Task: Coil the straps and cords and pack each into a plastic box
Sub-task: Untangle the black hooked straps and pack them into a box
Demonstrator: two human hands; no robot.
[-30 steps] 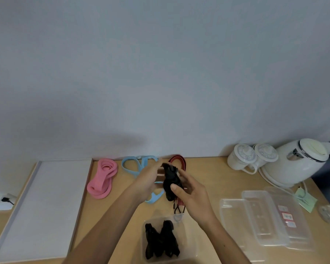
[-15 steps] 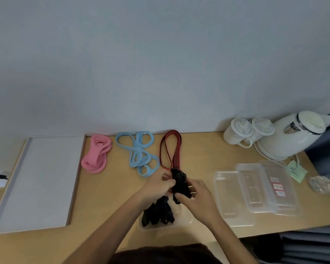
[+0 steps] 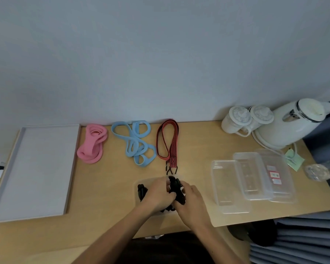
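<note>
nearby, red cord point(image 3: 167, 141), left hand point(image 3: 157, 195), right hand point(image 3: 191, 202), black strap point(image 3: 174, 185) over box point(image 3: 141, 181)

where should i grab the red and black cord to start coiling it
Take the red cord by its straight bundled stretch just beyond the hooks, coming from above on the near side. There the strands lie flat together, pointing at you. The far end opens into a wide loop that would likely flop.

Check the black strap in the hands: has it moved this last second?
Yes. The black strap, held by the left hand and right hand, has come toward the person, from over the hooks of the red cord to over the clear box.
</note>
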